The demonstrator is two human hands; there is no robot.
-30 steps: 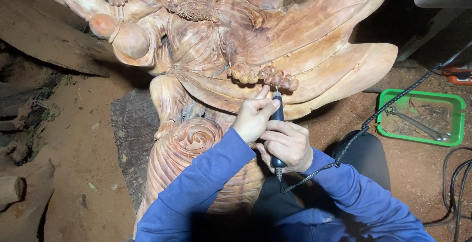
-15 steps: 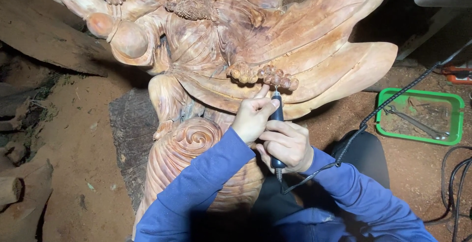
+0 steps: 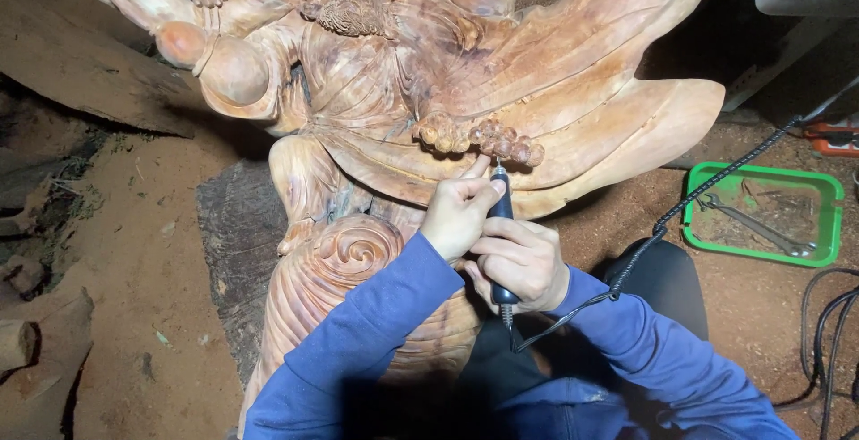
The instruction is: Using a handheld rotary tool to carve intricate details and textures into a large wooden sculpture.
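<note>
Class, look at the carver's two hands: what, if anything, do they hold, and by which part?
Both hands grip a dark corded rotary carving tool: left hand near its tip, right hand around its lower body.

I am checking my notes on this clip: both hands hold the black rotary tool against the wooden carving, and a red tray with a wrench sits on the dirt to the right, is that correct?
Not quite: the tray is green, not red, as the head view shows. The rest holds: the left hand and right hand hold the black rotary tool against the wooden carving, and a wrench lies in the tray on the dirt to the right.
</note>
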